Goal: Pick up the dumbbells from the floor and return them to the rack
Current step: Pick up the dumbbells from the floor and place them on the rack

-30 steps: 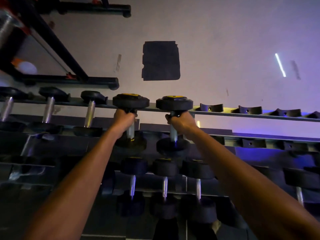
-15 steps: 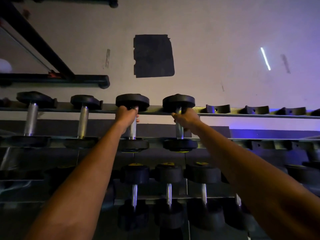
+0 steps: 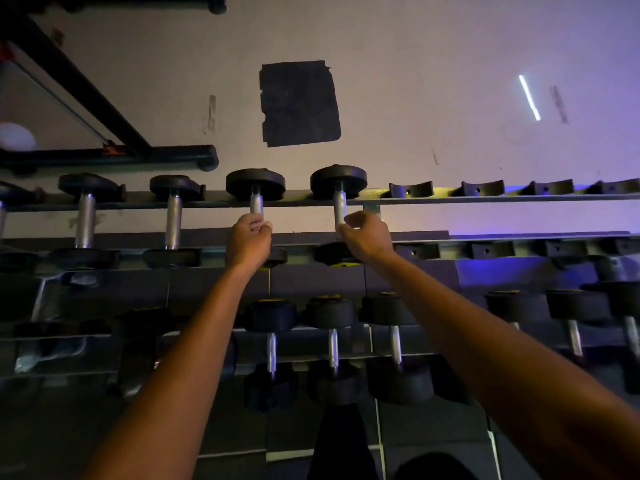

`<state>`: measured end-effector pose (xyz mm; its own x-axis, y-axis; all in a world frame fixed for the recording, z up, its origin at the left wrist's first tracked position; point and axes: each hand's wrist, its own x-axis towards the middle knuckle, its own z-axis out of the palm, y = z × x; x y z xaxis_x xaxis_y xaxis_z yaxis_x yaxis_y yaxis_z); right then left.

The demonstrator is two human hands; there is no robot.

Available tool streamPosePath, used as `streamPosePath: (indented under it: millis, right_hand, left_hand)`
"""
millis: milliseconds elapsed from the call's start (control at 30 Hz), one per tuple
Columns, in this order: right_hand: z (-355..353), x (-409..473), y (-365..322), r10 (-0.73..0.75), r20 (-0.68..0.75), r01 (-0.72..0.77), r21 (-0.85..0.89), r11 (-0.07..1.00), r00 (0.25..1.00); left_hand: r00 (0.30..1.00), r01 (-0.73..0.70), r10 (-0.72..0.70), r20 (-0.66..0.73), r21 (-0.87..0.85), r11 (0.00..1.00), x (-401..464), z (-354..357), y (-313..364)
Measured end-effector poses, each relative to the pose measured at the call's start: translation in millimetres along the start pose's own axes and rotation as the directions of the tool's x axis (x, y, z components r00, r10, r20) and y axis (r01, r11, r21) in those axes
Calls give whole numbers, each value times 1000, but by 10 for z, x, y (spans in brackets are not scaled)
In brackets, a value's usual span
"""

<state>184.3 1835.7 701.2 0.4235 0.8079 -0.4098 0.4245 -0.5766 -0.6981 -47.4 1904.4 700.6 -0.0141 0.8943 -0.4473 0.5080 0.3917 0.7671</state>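
- Dumbbells, two of them, lie across the top tier of the long dark metal rack (image 3: 485,199): I count them as racked, so the step in hand is a clean let-go.
- Left: my left hand (image 3: 248,241) is curled around the near part of the silver knurled handle of the black round-headed dumbbell third from the left (image 3: 255,183); its far head sits on the back rail, its near head is hidden under my wrist. The arm reaches forward, nearly straight.
- To do this well, I judge each near head should be felt seated in its cradle before the fingers open, and the hands drawn straight back so neither bar is nudged.
- Right: my right hand (image 3: 367,237) pinches only loosely at the handle of the neighbouring black round-headed dumbbell (image 3: 338,181), fingers half uncurled, thumb side toward the bar; whether it truly touches I cannot tell.
- Empty black saddle cradles (image 3: 410,189) run on to the right.
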Motion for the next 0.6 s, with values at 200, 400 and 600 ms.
streamPosePath:
  millis: [200,400,600]
  right_hand:
    - [-499,-1162,265,-143,-137,191,464,865,980]
    - [-1164,-2260,965,25,-255,149,636,757,967]
    - [-2097,-3541,2094,198,-492,170,606,777,848]
  left_hand:
    - [987,-118,128,101,-105,987,-1442,380,73]
    - [901,-293,293,320,-50,955,-2548,1131,306]
    - [687,-493,453,568,-94,865,-3712,2058,681]
